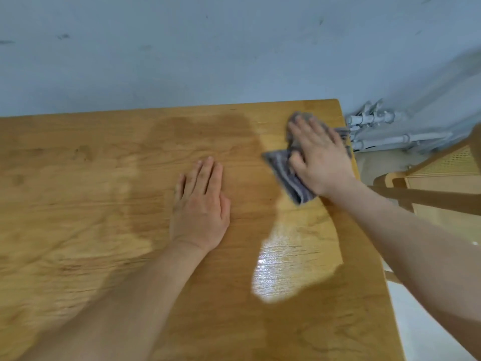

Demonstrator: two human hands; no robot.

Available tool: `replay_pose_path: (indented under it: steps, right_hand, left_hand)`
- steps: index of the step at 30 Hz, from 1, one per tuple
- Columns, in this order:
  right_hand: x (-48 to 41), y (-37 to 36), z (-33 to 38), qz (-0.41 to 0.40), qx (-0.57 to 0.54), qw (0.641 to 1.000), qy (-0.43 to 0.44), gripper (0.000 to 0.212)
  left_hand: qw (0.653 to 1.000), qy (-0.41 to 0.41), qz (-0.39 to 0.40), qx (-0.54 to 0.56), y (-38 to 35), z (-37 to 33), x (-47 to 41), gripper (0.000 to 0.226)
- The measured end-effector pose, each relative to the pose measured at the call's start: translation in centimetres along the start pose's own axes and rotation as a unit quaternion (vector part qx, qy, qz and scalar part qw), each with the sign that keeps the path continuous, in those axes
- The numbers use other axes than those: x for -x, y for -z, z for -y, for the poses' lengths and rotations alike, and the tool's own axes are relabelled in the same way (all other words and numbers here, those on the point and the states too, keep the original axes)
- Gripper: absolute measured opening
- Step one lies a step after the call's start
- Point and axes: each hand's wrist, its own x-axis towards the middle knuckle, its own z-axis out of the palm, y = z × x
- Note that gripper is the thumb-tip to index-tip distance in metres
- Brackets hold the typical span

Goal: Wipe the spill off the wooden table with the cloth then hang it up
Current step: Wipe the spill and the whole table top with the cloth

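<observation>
A grey folded cloth [285, 173] lies on the wooden table [78, 204] near its far right corner. My right hand [318, 157] presses flat on the cloth with fingers spread and straight, the thumb tucked into a fold. My left hand [201, 204] rests palm down on the bare wood at the middle of the table, fingers straight. A wet, shiny patch [283, 267] glistens on the wood just below the cloth, and a darker damp area [197, 126] spreads toward the far edge.
A pale blue wall [208, 53] runs behind the table. Grey pipes [377, 131] sit in the corner beyond the right edge. A wooden chair with a cane panel [442, 178] stands to the right, close to my right forearm.
</observation>
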Motion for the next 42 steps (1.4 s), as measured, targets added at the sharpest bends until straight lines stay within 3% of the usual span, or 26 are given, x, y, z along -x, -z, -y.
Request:
replay_pose_path:
  steps: [3, 5, 11, 15, 21, 25, 34, 39, 42]
  right_hand:
    - [-3.7, 0.0, 0.3, -0.02, -0.011, 0.991, -0.132, 0.064]
    - [-6.0, -0.5, 3.2, -0.041, -0.024, 0.99, -0.135, 0.062]
    - [-8.4, -1.7, 12.8, -0.018, -0.036, 0.998, 0.045, 0.057]
    - [-7.6, -1.5, 10.0, 0.001, -0.019, 0.994, 0.112, 0.06]
    - [-6.5, -0.4, 0.4, -0.033, -0.017, 0.993, -0.114, 0.066]
    - [-4.3, -1.1, 1.7, -0.054, -0.031, 0.98, -0.19, 0.066]
    - [9.0, -2.1, 5.2, -0.031, -0.02, 0.994, -0.106, 0.066]
    - [6.9, -1.9, 4.1, -0.035, -0.002, 0.994, -0.099, 0.067]
    - [3.5, -1.3, 2.5, -0.05, -0.007, 0.991, -0.124, 0.066]
  left_hand:
    - [1.0, -0.001, 0.004, -0.003, 0.0, -0.2, 0.0, 0.058]
    - [1.0, 0.002, 0.006, -0.006, 0.1, -0.2, 0.0, 0.058]
    - [1.0, 0.012, 0.006, -0.015, 0.2, -0.3, -0.2, 0.056]
    - [1.0, 0.008, 0.006, -0.014, 0.1, -0.1, -0.2, 0.057]
    - [1.0, 0.005, 0.02, -0.017, 0.0, 0.2, -0.4, 0.058]
    - [1.0, 0.002, 0.02, -0.017, 0.3, 0.0, -0.2, 0.058]
    - [0.998, 0.017, 0.043, -0.03, 0.4, -1.2, 0.0, 0.061]
    - [0.998, -0.035, 0.058, -0.011, -0.1, -5.8, -1.6, 0.068]
    - [0.999, -0.021, 0.048, -0.014, -0.9, -7.6, -1.5, 0.068]
